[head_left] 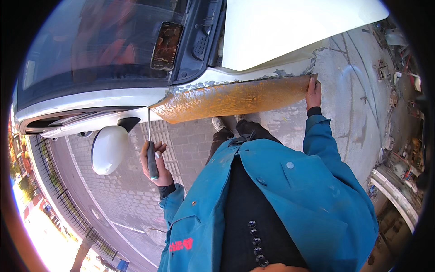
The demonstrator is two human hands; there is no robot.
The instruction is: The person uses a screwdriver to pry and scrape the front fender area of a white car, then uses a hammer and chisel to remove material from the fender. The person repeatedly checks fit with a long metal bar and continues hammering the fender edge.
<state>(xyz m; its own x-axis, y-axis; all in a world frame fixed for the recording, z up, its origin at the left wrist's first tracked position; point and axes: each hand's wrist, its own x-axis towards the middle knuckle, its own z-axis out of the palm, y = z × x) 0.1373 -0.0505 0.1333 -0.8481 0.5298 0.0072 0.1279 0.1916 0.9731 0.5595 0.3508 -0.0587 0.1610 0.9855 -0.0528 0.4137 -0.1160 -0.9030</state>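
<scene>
My left hand [164,176] is closed round the dark handle of a screwdriver [152,158]. The metal shaft points away from me, and its tip meets the seam between the white car door and the left end of a curved fender panel [235,98]. That panel is mottled orange-brown and lies along the side of the white car body [104,99]. At the panel's far right end, my right hand [313,96] grips the edge, thumb on top and the other fingers partly hidden.
A white side mirror [110,149] juts out left of the screwdriver. A phone [166,46] lies at the base of the windshield [90,54]. The raised white hood [290,31] stands beyond the panel. Paving [190,158] lies underfoot, with cluttered parts [408,149] at the far right.
</scene>
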